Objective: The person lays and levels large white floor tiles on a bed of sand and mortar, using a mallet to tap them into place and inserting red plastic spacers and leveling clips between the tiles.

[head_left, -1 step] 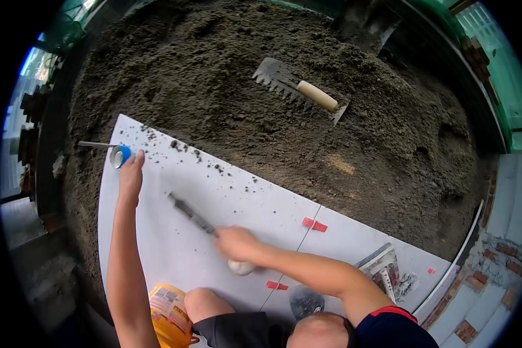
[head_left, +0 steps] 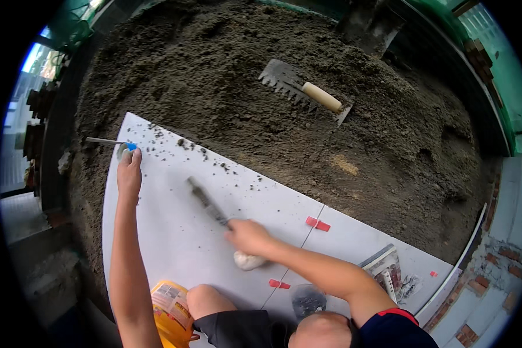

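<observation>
As one mallet, its dark handle wrapped by the fingers of the right hand, blurs over the left of two pale tiles, tapping seems in hand; next calls for light, even blows. The left hand touches one blue piece; whether pinching, I cannot tell. Around: two red clips, one wooden-handled trowel, one yellow bucket

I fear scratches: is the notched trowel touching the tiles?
Apart: the head view shows dark grit between the notched trowel and the tiles.
</observation>
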A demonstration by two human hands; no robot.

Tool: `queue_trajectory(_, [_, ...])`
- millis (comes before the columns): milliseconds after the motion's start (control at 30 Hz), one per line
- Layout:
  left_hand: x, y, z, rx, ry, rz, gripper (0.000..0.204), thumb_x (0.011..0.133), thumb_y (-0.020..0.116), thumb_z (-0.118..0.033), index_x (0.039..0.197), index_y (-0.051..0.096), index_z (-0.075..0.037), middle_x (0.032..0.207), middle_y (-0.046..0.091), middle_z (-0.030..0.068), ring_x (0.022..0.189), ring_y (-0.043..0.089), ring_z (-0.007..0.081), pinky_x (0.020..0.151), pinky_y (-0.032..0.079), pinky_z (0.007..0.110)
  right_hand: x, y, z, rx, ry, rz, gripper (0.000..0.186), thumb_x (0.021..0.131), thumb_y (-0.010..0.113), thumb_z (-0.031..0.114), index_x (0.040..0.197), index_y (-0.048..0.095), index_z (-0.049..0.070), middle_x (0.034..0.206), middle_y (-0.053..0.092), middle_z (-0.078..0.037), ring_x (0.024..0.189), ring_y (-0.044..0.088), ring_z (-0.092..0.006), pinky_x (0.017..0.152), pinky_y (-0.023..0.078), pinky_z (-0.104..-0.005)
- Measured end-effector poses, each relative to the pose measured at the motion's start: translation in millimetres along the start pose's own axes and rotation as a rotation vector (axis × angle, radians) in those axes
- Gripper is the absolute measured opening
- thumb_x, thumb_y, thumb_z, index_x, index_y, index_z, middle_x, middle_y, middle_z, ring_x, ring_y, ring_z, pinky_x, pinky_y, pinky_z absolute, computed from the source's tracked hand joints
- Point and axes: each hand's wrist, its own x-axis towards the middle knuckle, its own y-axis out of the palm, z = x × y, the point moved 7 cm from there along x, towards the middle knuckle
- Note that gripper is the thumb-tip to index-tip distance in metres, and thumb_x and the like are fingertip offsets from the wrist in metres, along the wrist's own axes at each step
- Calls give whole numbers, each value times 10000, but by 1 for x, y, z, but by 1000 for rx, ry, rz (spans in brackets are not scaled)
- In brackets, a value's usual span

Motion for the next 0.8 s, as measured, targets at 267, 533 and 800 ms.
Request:
queue_trajectory(267, [-211, 133, 14, -94, 55, 666, 629, 884, 715, -352, 1363, 524, 10, 1323, 595, 191, 1268, 536, 286, 1069, 406, 391, -64, -71, -52, 399, 111, -355, 440, 932, 606, 426, 938, 641, -12, 836, 690, -207, 817, 682, -352, 745, 518, -427])
queue_trajectory(533, [-276, 188, -10, 120, 417, 341, 322, 762, 753, -207, 1026, 704, -31, 1115, 617, 140, 1080, 549, 342, 934, 468, 412, -109, -84, -23, -94, 3, -271, 317, 904, 607, 283, 1006, 639, -15, 960, 687, -202, 904, 679, -347, 791, 529, -447])
queue_trajectory(800, [-290, 198, -25, 236, 702, 269, 203, 688, 730, -205, 830, 739, -60, 953, 664, 76, 993, 570, 305, 902, 471, 405, -106, -69, -37, -1161, -621, -390, 165, 826, 550, 176, 889, 661, 72, 879, 660, -86, 894, 635, -251, 985, 434, -451])
